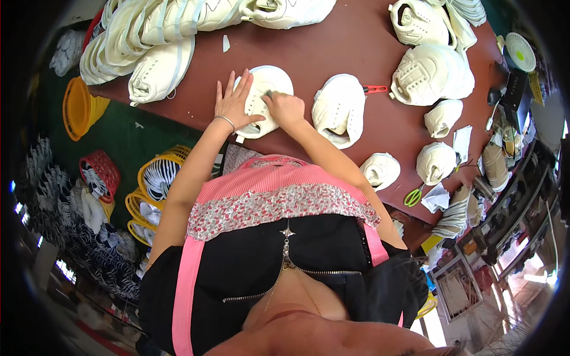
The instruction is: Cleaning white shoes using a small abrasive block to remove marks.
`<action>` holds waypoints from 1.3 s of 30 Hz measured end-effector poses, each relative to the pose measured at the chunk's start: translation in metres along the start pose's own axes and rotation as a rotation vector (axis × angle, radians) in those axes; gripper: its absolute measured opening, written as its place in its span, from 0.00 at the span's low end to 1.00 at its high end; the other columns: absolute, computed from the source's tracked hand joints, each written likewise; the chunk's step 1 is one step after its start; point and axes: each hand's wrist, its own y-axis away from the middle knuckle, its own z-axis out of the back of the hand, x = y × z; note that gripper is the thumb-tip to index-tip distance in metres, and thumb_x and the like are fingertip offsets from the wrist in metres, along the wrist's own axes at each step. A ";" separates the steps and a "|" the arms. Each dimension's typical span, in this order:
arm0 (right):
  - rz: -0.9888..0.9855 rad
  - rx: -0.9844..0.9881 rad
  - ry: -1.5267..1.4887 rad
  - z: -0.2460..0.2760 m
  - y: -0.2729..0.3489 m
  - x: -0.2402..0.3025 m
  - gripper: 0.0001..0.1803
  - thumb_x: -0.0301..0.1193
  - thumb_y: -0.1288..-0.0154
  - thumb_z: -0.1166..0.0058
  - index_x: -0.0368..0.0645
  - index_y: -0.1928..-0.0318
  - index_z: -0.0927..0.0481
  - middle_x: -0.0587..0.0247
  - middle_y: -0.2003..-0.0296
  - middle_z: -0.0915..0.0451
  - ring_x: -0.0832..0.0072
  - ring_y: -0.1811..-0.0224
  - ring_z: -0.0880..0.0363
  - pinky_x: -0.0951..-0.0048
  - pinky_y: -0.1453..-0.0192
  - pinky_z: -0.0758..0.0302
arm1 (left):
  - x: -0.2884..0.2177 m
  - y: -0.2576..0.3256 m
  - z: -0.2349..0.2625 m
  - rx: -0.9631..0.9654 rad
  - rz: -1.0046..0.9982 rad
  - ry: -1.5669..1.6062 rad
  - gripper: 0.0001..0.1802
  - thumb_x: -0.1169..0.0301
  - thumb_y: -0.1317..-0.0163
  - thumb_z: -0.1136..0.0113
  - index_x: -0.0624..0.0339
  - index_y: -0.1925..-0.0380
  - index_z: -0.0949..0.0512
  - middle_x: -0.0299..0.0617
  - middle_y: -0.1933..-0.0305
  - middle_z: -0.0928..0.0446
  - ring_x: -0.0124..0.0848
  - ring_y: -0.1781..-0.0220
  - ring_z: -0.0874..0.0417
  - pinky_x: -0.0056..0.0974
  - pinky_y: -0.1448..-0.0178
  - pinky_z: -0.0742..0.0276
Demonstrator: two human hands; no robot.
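Note:
A cream-white shoe upper [274, 78] lies flat on the brown table in front of me, its toe pointing away. My left hand [236, 107] rests on its left side, fingers spread and palm down. Closed in a fist, my right hand [286, 111] presses at the middle of the same upper. A small dark tip shows at its fingers; the rest of what it holds is hidden. To the right is a second white upper [338, 110], apart from both hands. A red-handled tool [374, 89] sticks out beside it.
Stacked white uppers [142, 35] cover the far left of the table [249, 50]. More uppers [428, 74] stand at the right, with green-handled scissors [413, 197] near the edge. Yellow baskets [77, 110] and a red basket [102, 172] are on the left, below the tabletop.

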 end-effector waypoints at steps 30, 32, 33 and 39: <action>-0.304 0.041 -0.231 0.080 0.119 -0.025 0.22 0.47 0.30 0.42 0.39 0.69 0.18 0.43 0.76 0.19 0.45 0.74 0.18 0.50 0.70 0.25 | 0.077 0.054 -0.015 -0.333 0.413 1.441 0.32 0.50 0.29 0.43 0.57 0.32 0.30 0.43 0.36 0.23 0.33 0.35 0.23 0.41 0.37 0.26; -0.280 -0.061 -0.314 0.102 0.117 -0.022 0.21 0.45 0.30 0.41 0.39 0.68 0.18 0.45 0.75 0.18 0.48 0.73 0.17 0.54 0.69 0.24 | 0.067 0.067 -0.029 -0.201 0.438 1.426 0.34 0.50 0.31 0.40 0.58 0.32 0.32 0.42 0.39 0.22 0.32 0.40 0.21 0.39 0.43 0.23; -0.250 -0.193 -0.333 0.117 0.117 -0.018 0.19 0.43 0.29 0.41 0.38 0.68 0.18 0.45 0.75 0.18 0.49 0.73 0.17 0.55 0.69 0.24 | 0.058 0.071 -0.037 -0.145 0.430 1.406 0.36 0.54 0.34 0.34 0.60 0.33 0.32 0.44 0.40 0.22 0.32 0.41 0.21 0.38 0.45 0.22; -0.466 -0.398 -0.448 0.154 0.115 -0.053 0.15 0.37 0.26 0.42 0.34 0.59 0.16 0.56 0.73 0.17 0.73 0.72 0.21 0.68 0.64 0.24 | 0.040 0.059 -0.069 -0.317 0.307 1.052 0.36 0.67 0.44 0.28 0.66 0.36 0.30 0.51 0.48 0.19 0.36 0.59 0.13 0.40 0.53 0.17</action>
